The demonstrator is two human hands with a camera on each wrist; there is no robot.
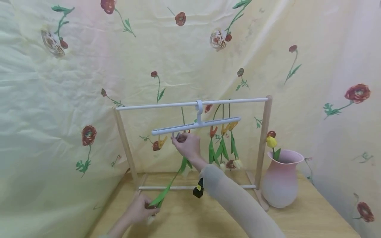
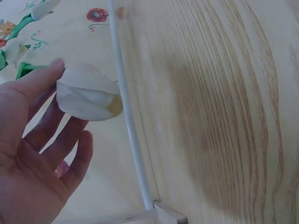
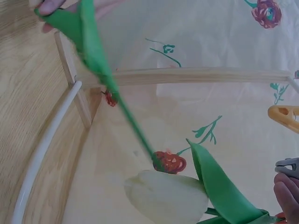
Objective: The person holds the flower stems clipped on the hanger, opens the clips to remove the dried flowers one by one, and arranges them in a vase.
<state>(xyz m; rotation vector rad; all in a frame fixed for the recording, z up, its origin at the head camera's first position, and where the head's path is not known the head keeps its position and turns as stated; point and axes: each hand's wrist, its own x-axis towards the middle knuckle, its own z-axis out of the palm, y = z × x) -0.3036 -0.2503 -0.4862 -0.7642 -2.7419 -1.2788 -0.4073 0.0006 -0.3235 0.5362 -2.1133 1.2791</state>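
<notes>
The fingers of my left hand grasp a white tulip close to its head, above the desk. Its bloom sits just beyond my thumb and fingertips, its green leaves beside them. The stem slants up and to the right, away from those fingers, until it meets the outline of a hanging tulip; I cannot tell whether the 2 touch.

The thumb and fingers of my right hand pinch a grey clip, at my fingertips and just under the hanger. That hanging tulip is below these fingers, head down. Left of them is a yellow clip; to their right, 3 clipped tulips hang head down. Well to the right of both hands stands a pink-and-white vase holding 1 yellow tulip.
</notes>
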